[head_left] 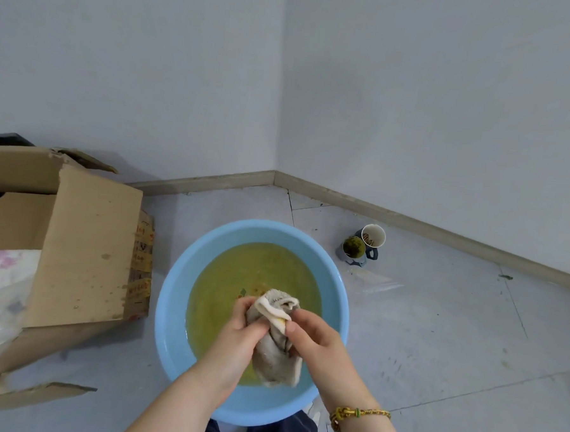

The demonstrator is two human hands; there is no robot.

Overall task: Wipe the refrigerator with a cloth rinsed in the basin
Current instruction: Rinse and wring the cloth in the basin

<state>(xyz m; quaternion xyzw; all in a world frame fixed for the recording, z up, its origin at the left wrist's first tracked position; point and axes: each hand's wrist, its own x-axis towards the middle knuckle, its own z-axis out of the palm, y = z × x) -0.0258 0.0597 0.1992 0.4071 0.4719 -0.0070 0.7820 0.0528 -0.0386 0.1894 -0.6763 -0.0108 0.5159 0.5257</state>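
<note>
A light blue round basin (173,296) stands on the floor, holding yellowish water. Above the water, both hands hold a wet grey-white cloth (278,357), bunched and twisted. My left hand (243,329) grips its upper left part. My right hand (315,333) grips it from the right, thumb on a fold, a gold bracelet at the wrist. The cloth's lower end hangs just over the water. No refrigerator is in view.
An open cardboard box (87,248) with plastic bags inside stands left of the basin. Two cups (363,244) sit on the floor at the back right, near the baseboard. A clear plastic sheet (372,281) lies beside them. Walls meet in a corner behind.
</note>
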